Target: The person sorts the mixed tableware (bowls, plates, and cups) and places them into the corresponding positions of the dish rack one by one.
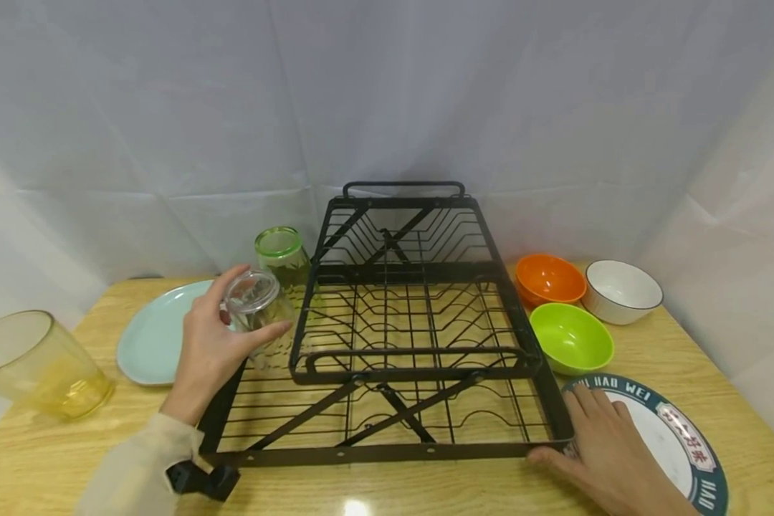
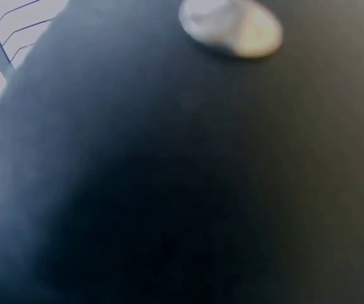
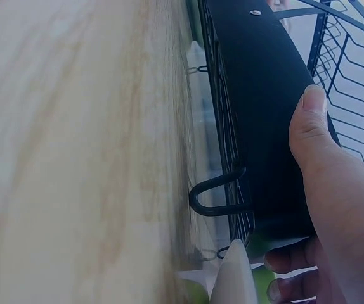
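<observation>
My left hand (image 1: pixel 209 337) holds a small clear glass (image 1: pixel 258 301) between thumb and fingers, over the left side of a black two-tier dish rack (image 1: pixel 387 454). Just behind it stands a green-tinted glass (image 1: pixel 280 244), by the left edge of the upper tier. At the rack's front right corner, my right hand (image 1: pixel 609 444) grips the frame. The right wrist view shows the thumb along the rack's black outer wall (image 3: pixel 261 126), with fingertips curled round the corner. Dark blur fills most of the left wrist view and hides the held glass.
Left of the rack lie a pale blue plate (image 1: pixel 145 344) and a tilted-looking yellow glass (image 1: pixel 58 373). Orange (image 1: pixel 548 279), white (image 1: pixel 622 294) and green (image 1: pixel 570 340) bowls stand to the right. A blue-rimmed plate (image 1: pixel 648 408) lies partly under my right hand. White cloth (image 1: pixel 387 93) hangs behind.
</observation>
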### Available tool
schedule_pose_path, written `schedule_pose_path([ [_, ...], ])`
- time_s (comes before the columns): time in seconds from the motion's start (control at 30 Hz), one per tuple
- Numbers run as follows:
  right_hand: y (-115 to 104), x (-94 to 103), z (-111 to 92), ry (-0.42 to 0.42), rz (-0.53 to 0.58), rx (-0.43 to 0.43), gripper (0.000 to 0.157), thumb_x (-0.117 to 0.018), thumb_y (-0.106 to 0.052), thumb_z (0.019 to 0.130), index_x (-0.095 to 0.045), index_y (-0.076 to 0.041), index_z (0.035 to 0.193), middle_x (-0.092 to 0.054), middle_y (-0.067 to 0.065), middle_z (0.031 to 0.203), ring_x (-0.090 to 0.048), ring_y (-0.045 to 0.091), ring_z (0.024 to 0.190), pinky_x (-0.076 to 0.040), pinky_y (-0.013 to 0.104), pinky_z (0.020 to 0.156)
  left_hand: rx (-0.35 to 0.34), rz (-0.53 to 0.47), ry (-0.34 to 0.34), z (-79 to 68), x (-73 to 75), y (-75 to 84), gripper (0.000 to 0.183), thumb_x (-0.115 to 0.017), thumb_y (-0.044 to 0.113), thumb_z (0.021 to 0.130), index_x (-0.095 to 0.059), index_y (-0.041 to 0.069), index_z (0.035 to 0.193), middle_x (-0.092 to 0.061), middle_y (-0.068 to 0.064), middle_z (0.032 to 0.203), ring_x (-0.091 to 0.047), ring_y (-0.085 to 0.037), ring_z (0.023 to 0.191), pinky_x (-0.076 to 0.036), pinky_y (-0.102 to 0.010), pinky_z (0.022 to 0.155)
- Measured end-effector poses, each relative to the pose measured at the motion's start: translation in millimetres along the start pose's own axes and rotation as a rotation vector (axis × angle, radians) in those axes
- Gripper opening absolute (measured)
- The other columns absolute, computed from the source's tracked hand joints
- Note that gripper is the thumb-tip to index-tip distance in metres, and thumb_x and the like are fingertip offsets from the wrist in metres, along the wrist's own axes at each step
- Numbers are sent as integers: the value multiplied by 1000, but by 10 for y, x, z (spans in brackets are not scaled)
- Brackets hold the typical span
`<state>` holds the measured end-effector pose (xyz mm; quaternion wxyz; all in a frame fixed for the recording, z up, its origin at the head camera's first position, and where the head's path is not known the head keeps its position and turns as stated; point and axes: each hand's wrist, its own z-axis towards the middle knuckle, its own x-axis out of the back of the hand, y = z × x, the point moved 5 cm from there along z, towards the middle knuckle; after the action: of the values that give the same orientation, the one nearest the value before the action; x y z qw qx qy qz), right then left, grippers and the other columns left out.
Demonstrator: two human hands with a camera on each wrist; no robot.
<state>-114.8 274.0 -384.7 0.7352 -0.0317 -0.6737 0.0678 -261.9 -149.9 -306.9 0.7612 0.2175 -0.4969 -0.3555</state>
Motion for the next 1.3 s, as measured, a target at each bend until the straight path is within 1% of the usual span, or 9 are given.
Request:
schedule_pose_path([
  [0.1, 3, -1, 1, -2, 3, 1, 87, -64, -70, 76, -56, 4, 122, -54, 25, 122, -52, 40, 108, -40, 65, 89, 3, -1, 2, 9, -2, 0, 93, -90, 28, 66, -43, 14, 144, -55, -18, 120, -44, -23, 90, -38, -30, 67],
  [0.23, 11, 6, -6, 2, 11, 6, 87, -64, -69, 76, -55, 4, 123, -53, 26, 124, -50, 43, 112, -37, 68, 91, 1, -31, 6, 22, -16, 2, 93, -90, 25, 66, -42, 12, 145, -56, -19, 125, -48, -28, 99, -41, -35, 73],
  [0.3, 17, 6, -9, 3, 12, 5, 88, -64, -69, 77, -55, 4, 124, -53, 27, 125, -50, 44, 114, -36, 69, 92, 3, -51, 2, 27, -24, 2, 93, -90, 24, 67, -41, 12, 145, -54, -20, 129, -49, -32, 107, -45, -41, 79],
  [0.4, 24, 1, -16, -5, 19, -4, 89, -64, -69, 77, -54, 5, 125, -52, 28, 127, -49, 45, 115, -35, 69, 93, 16, -64, -13, 33, -35, 0, 94, -90, 25, 68, -39, 14, 147, -52, -21, 132, -50, -37, 113, -48, -51, 84],
  [0.5, 41, -15, -19, -19, 23, -16, 92, -63, -69, 77, -53, 7, 126, -50, 31, 128, -48, 46, 115, -35, 70, 93, 21, -61, -25, 37, -41, 8, 95, -90, 25, 68, -38, 14, 147, -51, -22, 133, -50, -41, 117, -46, -60, 90],
  [0.67, 42, -24, -21, -25, 27, -22, 91, -64, -69, 77, -54, 7, 126, -51, 29, 127, -50, 45, 112, -37, 67, 93, 16, -32, -23, 35, -44, 46, 95, -89, 25, 68, -38, 12, 147, -53, -23, 131, -49, -43, 118, -39, -62, 98],
  [0.77, 34, -23, -21, -22, 27, -19, 91, -64, -69, 77, -54, 7, 125, -52, 28, 126, -51, 43, 111, -38, 66, 92, 19, -19, -26, 31, -41, 61, 95, -89, 26, 69, -37, 10, 147, -53, -23, 132, -48, -43, 119, -39, -62, 98],
  [1.0, 15, -12, -14, -15, 26, -5, 89, -64, -69, 77, -54, 5, 125, -53, 26, 124, -52, 41, 110, -40, 64, 91, 43, -10, -44, 22, -30, 57, 97, -88, 27, 70, -34, 12, 149, -50, -24, 134, -46, -44, 122, -37, -64, 99],
  [1.3, 8, -8, 3, -21, 23, -6, 86, -64, -69, 77, -55, 2, 124, -55, 24, 122, -52, 40, 108, -40, 64, 89, 23, 1, -51, -6, -32, 51, 94, -85, 24, 73, -31, 9, 149, -47, -25, 134, -42, -44, 123, -36, -64, 99],
])
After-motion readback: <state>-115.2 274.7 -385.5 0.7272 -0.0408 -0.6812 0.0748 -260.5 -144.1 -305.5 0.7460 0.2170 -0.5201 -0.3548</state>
